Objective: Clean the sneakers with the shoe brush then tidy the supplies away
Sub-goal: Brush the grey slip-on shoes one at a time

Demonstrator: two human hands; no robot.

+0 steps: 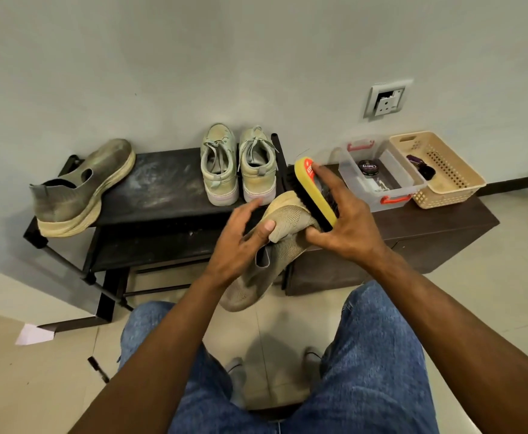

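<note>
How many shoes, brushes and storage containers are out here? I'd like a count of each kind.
Shoes: 4, namely the held knit sneaker, its mate on the rack, and the pale green pair
Brushes: 1, the yellow shoe brush
Containers: 2, the clear box and the beige basket
Total: 7
</note>
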